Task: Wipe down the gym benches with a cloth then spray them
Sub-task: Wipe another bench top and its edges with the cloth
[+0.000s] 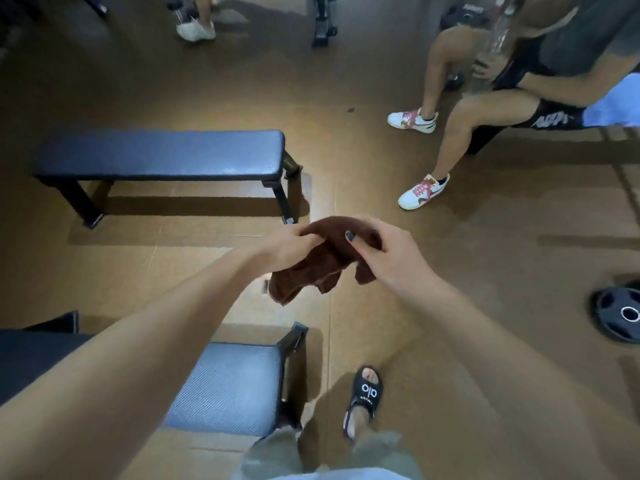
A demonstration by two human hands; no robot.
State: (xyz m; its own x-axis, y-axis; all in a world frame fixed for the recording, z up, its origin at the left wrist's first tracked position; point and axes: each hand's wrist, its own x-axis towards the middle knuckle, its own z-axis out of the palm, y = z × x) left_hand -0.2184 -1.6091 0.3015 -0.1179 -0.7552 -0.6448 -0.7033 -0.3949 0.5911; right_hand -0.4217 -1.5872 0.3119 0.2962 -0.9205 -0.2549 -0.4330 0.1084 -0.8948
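A brown cloth hangs bunched in the air above the floor, held from both sides. My left hand grips its left part and my right hand pinches its right part. A flat bench with a dark blue pad stands across the floor beyond my hands. A second bench with a blue pad is close below my left forearm, which hides much of it. No spray bottle is in view.
A person sits on another bench at the upper right, holding a clear bottle, with white sneakers on the floor. A black weight plate lies at the right edge. My sandalled foot stands beside the near bench.
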